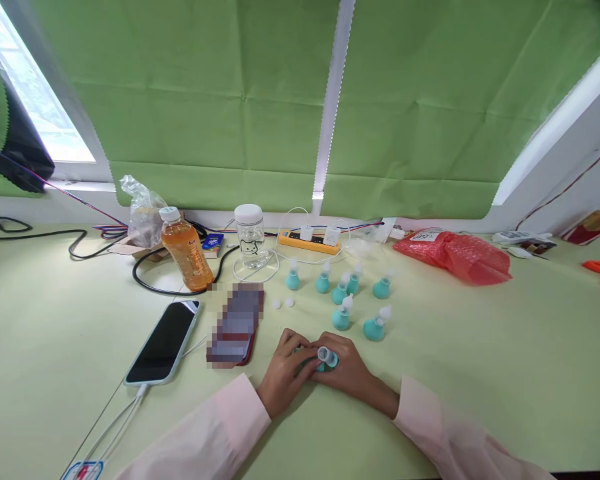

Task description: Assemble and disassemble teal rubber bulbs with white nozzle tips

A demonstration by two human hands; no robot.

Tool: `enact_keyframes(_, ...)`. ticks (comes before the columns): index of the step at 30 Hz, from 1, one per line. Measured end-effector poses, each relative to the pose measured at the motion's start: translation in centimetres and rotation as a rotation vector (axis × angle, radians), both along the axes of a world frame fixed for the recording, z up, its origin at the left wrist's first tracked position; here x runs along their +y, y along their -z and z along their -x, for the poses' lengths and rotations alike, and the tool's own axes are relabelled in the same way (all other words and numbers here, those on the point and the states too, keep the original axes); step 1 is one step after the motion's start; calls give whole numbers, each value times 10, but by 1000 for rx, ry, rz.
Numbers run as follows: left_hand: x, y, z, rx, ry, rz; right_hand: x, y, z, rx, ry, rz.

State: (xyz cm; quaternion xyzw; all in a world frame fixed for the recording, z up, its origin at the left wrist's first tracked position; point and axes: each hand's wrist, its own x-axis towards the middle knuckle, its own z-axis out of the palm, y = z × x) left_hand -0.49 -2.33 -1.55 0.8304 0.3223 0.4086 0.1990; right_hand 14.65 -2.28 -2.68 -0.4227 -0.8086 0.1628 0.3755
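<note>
My left hand (289, 373) and my right hand (344, 365) meet low in the middle of the view, fingers curled together. Between them are teal squeeze bulbs (321, 367), mostly covered by fingers, with two clear open-ended tips (324, 354) pointing up. Which hand grips which bulb is partly hidden, but both are closed on them. Just beyond stand several more teal bulbs with clear tips, the nearest being a tilted bulb (375, 329) and an upright bulb (341, 319). Two small white round pieces (283, 303) lie beyond my left hand.
Left of my hands lie a pixelated phone (235, 325) and a plugged-in phone (163, 343). An orange drink bottle (186, 250), a clear jar (251, 239) and a yellow power strip (309, 243) stand behind. A red plastic package (453, 255) lies back right.
</note>
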Motion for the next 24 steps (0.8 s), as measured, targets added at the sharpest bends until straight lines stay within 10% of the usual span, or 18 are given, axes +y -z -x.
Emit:
enact_keyframes(11,-8,2,-13,-250,-193,239,2,4,-1,58,18,72)
enact_keyframes(24,-2,-9,-9,-196,-52,415,0,-5,-2,29,0,145)
